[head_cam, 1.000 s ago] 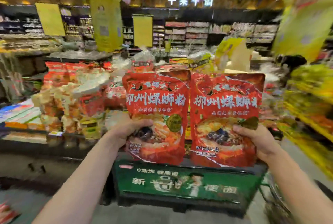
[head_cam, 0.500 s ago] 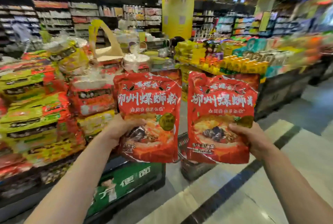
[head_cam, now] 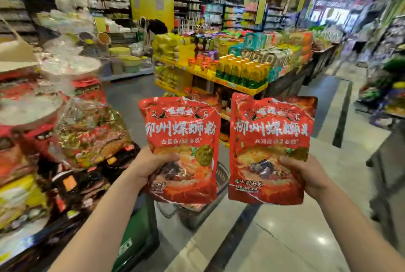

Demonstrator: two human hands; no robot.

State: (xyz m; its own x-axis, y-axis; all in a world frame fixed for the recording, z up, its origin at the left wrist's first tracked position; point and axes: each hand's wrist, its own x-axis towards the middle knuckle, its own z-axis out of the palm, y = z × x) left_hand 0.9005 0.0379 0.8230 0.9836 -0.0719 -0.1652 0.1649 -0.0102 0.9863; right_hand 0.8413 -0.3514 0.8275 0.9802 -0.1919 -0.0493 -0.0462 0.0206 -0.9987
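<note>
I hold two identical red noodle packets upright in front of me, side by side and a little apart. My left hand grips the left red packet at its lower left edge, thumb across the front. My right hand grips the right red packet at its lower right edge, thumb on the front. Both packets carry white lettering and a picture of a noodle dish. A wire shopping basket stands on the floor just below them, mostly hidden by the packets.
A display of bagged snacks on a green-fronted stand fills the left. Straight ahead stands a yellow shelf island with bottles. A person bends over behind it. A tiled aisle runs forward on the right.
My view has swung to the right, from the snack display towards the aisle and the bottle shelf. Both hands keep the same hold on the packets, which stay upright in front of me.
</note>
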